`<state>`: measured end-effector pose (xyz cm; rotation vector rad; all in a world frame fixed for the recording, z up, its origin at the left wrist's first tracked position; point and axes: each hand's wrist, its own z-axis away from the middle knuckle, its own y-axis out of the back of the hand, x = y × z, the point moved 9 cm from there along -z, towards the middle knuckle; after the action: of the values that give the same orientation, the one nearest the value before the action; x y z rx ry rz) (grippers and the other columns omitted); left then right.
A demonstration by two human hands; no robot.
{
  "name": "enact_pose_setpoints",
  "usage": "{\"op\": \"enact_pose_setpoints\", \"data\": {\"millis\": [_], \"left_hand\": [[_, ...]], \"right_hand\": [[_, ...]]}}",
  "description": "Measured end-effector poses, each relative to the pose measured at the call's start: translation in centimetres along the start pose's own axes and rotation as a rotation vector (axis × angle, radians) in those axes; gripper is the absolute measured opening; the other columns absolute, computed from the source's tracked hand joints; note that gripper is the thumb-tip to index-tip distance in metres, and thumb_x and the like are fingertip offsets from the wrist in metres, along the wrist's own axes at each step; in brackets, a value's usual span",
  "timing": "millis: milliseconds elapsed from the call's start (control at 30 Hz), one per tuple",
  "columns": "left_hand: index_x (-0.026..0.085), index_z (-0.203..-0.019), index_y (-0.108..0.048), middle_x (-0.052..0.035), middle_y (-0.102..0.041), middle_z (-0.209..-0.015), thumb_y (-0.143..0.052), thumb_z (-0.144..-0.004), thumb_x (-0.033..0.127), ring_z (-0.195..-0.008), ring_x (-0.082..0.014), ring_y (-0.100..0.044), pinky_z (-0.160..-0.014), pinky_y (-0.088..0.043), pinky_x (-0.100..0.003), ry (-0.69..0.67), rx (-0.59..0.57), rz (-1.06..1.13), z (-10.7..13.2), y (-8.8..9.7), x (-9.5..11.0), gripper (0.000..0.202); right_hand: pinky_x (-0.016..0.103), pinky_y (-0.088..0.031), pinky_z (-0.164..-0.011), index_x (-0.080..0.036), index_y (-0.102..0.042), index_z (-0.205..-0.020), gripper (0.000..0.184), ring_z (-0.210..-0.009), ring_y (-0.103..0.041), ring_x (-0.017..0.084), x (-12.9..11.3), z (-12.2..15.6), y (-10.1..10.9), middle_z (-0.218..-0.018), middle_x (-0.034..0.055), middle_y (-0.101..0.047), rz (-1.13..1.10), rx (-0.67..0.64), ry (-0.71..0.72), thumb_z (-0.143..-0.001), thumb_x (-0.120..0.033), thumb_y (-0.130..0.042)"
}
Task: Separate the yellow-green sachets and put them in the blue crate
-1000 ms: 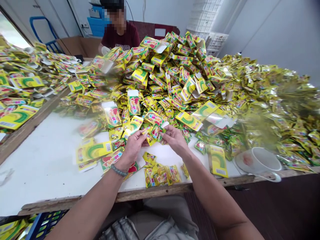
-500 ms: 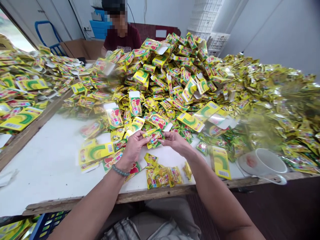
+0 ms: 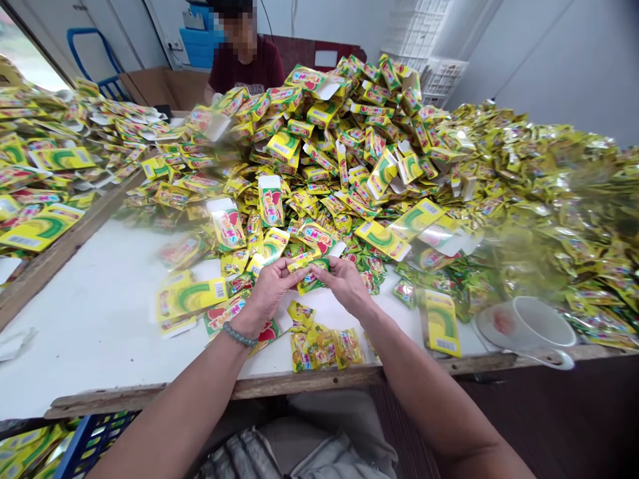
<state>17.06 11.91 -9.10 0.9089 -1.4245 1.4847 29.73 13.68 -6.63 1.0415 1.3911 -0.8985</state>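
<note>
My left hand (image 3: 268,293) and my right hand (image 3: 340,283) meet above the white table (image 3: 90,319), and both pinch a small yellow-green candy packet (image 3: 310,274) held between them. The left wrist wears a bead bracelet. Just below the hands, several loose yellow candy sachets (image 3: 324,346) lie near the table's front edge. Flat yellow cartons (image 3: 192,297) lie to the left of my left hand. A big heap of yellow cartons and packets (image 3: 349,146) rises right behind the hands.
A white cup on a saucer (image 3: 534,322) stands at the right front edge. A person in a dark red shirt (image 3: 247,63) sits across the table behind the heap. A blue crate (image 3: 84,442) is under the table at left. More cartons cover a side table (image 3: 44,186).
My hands have drawn closer together on the packet, the right hand shifting slightly left. The view has tilted down a little.
</note>
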Motion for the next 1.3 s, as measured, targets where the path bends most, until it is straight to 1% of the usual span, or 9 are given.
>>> {"op": "enact_pose_setpoints", "data": {"millis": [133,267,367,500,667,833,1033,1133,1300], "left_hand": [[0.016,-0.081,-0.067,-0.0005,-0.072,-0.076,-0.087,-0.058,0.034,-0.066,-0.0141,-0.064,-0.064,-0.051,-0.026,0.018,-0.008,0.039,-0.1,0.2,-0.3,0.035],[0.015,-0.082,-0.068,-0.0007,-0.072,-0.076,-0.085,-0.061,0.035,-0.066,-0.0129,-0.064,-0.064,-0.051,-0.024,0.002,-0.031,0.025,0.1,-0.1,-0.3,0.034],[0.015,-0.077,-0.066,0.0007,-0.069,-0.069,-0.084,-0.058,0.036,-0.06,-0.0117,-0.06,-0.06,-0.05,-0.024,-0.031,0.015,-0.015,0.1,0.2,-0.1,0.034],[0.016,-0.074,-0.063,0.0019,-0.065,-0.065,-0.082,-0.059,0.039,-0.057,-0.0111,-0.057,-0.058,-0.046,-0.024,-0.107,0.047,-0.139,0.0,0.4,0.8,0.033],[0.017,-0.082,-0.062,-0.0014,-0.068,-0.068,-0.074,-0.066,0.048,-0.063,-0.0169,-0.062,-0.061,-0.046,-0.027,-0.139,0.089,-0.531,1.4,1.8,4.4,0.037],[0.019,-0.084,-0.064,-0.0062,-0.07,-0.079,-0.066,-0.075,0.054,-0.075,-0.0258,-0.065,-0.065,-0.044,-0.032,-0.145,0.236,-1.39,6.9,5.1,9.1,0.036],[0.014,-0.11,-0.065,-0.0158,-0.068,-0.11,-0.067,-0.081,0.039,-0.107,-0.0336,-0.059,-0.089,-0.043,-0.042,-0.165,-0.09,-1.892,10.5,3.4,3.6,0.038],[0.014,-0.113,-0.064,-0.0165,-0.064,-0.114,-0.07,-0.079,0.037,-0.11,-0.0354,-0.054,-0.087,-0.042,-0.046,-0.178,-0.131,-1.938,9.9,2.6,1.6,0.041],[0.013,-0.097,-0.064,-0.017,-0.058,-0.115,-0.079,-0.066,0.044,-0.109,-0.038,-0.047,-0.081,-0.042,-0.047,-0.173,-0.133,-1.95,7.9,2.4,1.8,0.046]], "right_hand": [[0.025,-0.039,-0.058,-0.017,-0.062,-0.073,0.039,-0.058,-0.045,0.01,0.3,0.2,-0.3,-0.063,-0.0024,-0.055,-0.01,-0.042,-0.047,-0.073,-0.055,-0.071],[0.024,-0.038,-0.055,-0.018,-0.056,-0.066,0.04,-0.059,-0.043,0.011,-0.1,-0.1,1.0,-0.06,-0.0032,-0.05,0.245,0.102,0.06,-0.076,-0.055,-0.068],[0.026,-0.046,-0.064,-0.018,-0.062,-0.084,0.036,-0.07,-0.054,0.014,0.1,-0.3,0.9,-0.076,0.0006,-0.063,0.176,0.112,0.088,-0.076,-0.052,-0.07],[0.028,-0.05,-0.071,-0.017,-0.064,-0.101,0.043,-0.08,-0.061,0.016,0.1,-0.1,-0.7,-0.092,0.0045,-0.069,0.107,-0.046,0.013,-0.077,-0.052,-0.07],[0.025,-0.044,-0.055,-0.014,-0.067,-0.089,0.042,-0.063,-0.056,0.013,-0.6,0.3,-0.6,-0.076,0.0027,-0.067,0.21,-0.023,-0.003,-0.072,-0.052,-0.072],[0.026,-0.044,-0.062,-0.014,-0.067,-0.083,0.034,-0.066,-0.055,0.014,-1.5,0.0,1.1,-0.075,0.0023,-0.067,0.335,0.123,0.108,-0.074,-0.046,-0.072],[0.028,-0.047,-0.067,-0.016,-0.066,-0.093,0.03,-0.072,-0.061,0.017,-1.1,-0.1,-0.1,-0.08,0.003,-0.07,0.379,0.055,0.092,-0.076,-0.04,-0.069],[0.029,-0.048,-0.069,-0.016,-0.065,-0.097,0.024,-0.073,-0.062,0.018,-0.6,0.0,-0.6,-0.082,0.0035,-0.07,0.466,0.016,0.079,-0.08,-0.033,-0.064],[0.028,-0.046,-0.067,-0.017,-0.063,-0.101,0.022,-0.074,-0.062,0.018,-0.2,-0.2,-0.3,-0.086,0.0047,-0.07,0.619,0.008,0.077,-0.082,-0.027,-0.061]]}}
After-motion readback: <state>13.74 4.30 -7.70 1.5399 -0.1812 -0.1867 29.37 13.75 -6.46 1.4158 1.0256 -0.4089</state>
